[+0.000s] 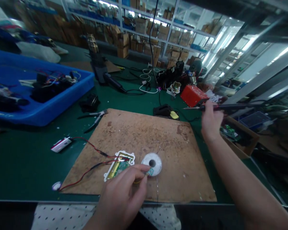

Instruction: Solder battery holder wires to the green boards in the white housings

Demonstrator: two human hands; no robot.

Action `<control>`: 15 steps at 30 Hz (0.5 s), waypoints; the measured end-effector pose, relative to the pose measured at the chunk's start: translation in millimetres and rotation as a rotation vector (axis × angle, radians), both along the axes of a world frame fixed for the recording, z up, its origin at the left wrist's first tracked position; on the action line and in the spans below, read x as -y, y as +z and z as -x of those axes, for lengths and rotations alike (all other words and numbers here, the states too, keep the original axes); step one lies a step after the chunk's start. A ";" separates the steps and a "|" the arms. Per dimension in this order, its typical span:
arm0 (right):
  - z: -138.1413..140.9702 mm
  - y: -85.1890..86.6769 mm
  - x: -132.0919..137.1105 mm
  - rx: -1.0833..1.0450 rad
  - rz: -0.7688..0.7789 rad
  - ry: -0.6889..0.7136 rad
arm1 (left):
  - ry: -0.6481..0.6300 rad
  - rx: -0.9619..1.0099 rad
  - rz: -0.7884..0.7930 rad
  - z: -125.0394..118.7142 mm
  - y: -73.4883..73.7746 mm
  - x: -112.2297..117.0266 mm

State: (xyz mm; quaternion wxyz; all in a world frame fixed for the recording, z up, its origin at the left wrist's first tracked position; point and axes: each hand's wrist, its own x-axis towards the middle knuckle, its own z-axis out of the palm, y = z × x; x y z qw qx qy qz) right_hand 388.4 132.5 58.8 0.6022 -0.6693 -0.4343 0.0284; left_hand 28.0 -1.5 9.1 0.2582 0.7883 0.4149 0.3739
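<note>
My left hand [124,191] pinches a small green circuit board [150,171] over the edge of a white solder spool [157,159]; a thin yellow wire shows under the fingers. Beside that hand lies a white-framed case with a green board inside [122,164], partly covered by my knuckles. Red and black wires run from it to a white battery-like pack [61,144] and to a small round disc [56,186]. Out to the right, my right hand [212,123] is closed around a soldering iron [230,107], its tip pointing left, raised above the bench.
A brown work board [144,134] lies on the green bench. Pliers [96,120] rest at its upper left corner. Around it are a blue bin [69,99] of parts, a hot-air tool [99,68], a red box [193,95] and a cardboard box [242,145].
</note>
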 end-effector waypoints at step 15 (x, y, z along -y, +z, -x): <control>37.4 -46.2 -60.9 0.200 0.530 0.220 | -0.026 -0.136 -0.084 11.6 -20.6 -6.9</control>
